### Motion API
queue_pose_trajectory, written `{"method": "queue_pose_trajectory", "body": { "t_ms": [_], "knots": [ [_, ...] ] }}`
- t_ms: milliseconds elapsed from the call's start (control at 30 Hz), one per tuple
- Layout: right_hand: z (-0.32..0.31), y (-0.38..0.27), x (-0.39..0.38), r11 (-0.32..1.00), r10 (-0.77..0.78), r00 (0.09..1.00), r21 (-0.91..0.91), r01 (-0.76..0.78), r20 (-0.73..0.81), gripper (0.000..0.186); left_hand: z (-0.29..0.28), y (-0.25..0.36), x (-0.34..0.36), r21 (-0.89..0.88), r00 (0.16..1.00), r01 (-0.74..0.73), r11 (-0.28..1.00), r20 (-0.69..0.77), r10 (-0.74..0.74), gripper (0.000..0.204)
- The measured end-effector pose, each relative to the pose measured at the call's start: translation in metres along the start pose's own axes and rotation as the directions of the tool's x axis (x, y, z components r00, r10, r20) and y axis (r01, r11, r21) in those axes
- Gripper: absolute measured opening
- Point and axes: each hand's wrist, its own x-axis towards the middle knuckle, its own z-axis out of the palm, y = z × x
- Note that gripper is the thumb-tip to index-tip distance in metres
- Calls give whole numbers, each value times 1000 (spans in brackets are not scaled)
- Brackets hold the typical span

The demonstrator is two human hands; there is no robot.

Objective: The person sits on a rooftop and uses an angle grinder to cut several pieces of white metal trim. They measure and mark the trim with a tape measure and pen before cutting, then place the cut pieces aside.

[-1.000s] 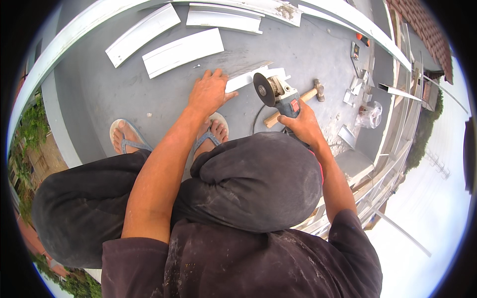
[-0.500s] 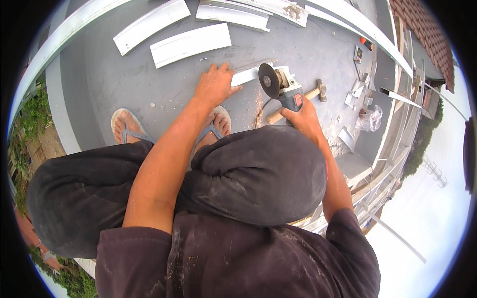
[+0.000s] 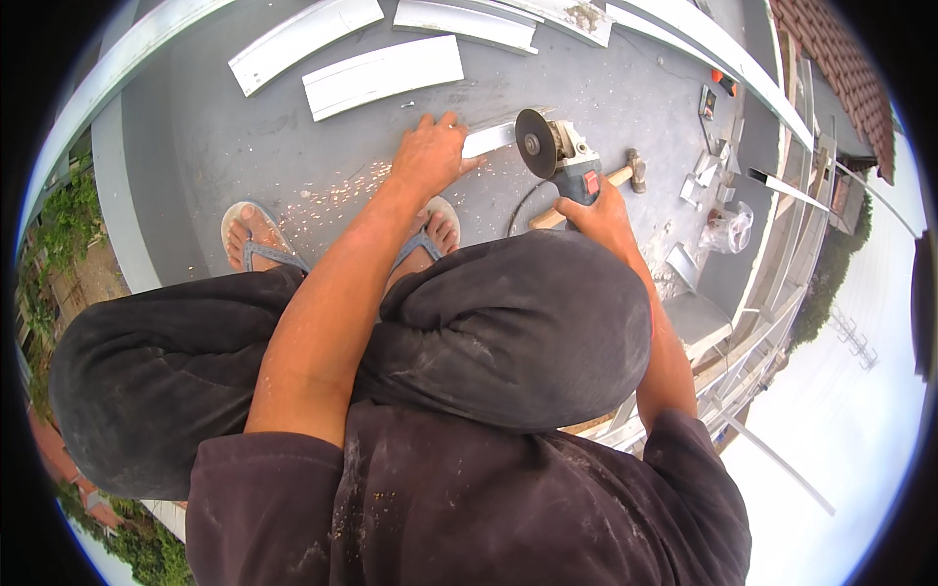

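Observation:
My left hand (image 3: 427, 156) is closed on a white metal strip (image 3: 489, 139) lying on the grey floor. My right hand (image 3: 598, 221) grips an angle grinder (image 3: 575, 184), its dark disc (image 3: 535, 145) at the strip's right part; whether they touch is hidden. Small orange sparks (image 3: 347, 186) spray leftward over the floor, close to my sandalled left foot (image 3: 250, 234). A wooden-handled hammer (image 3: 637, 171) lies just behind the grinder, with a dark cord curving beside it. My knees are bent beneath my forearms, and my right wrist passes beside the right knee.
Several cut white metal pieces (image 3: 381, 76) lie across the top. Small offcuts (image 3: 703, 168), a plastic bag (image 3: 728, 227) and an orange-and-black object (image 3: 723, 81) are at the right. A long white beam (image 3: 723, 54) arches overhead in view; a ledge edge (image 3: 122, 215) drops to greenery on the left.
Both hands, with strip and grinder, sit slightly higher and farther right in the picture. Sparks appeared near the disc half a second ago and now spread widely leftward across the floor.

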Motion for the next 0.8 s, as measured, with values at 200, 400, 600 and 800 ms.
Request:
{"method": "queue_pose_trajectory", "body": {
  "t_ms": [200, 400, 600, 800],
  "knots": [
    [1, -10, -4, 999, 46, 999, -23, -46, -4, 63, -2, 2, 1, -25, 999, 29, 999, 36, -28, 49],
    [4, 0, 0, 999, 17, 1000, -30, -18, -21, 64, 1, -2, 2, 5, 1000, -2, 1000, 4, 2, 55],
    [5, -5, 0, 999, 24, 999, -45, -25, -27, 64, -1, -1, 2, 17, 1000, 11, 1000, 25, -12, 55],
    [5, -14, 0, 998, 39, 998, -38, -41, -39, 64, -4, 1, 3, 23, 999, 21, 1000, 38, -22, 55]
  ]
}}
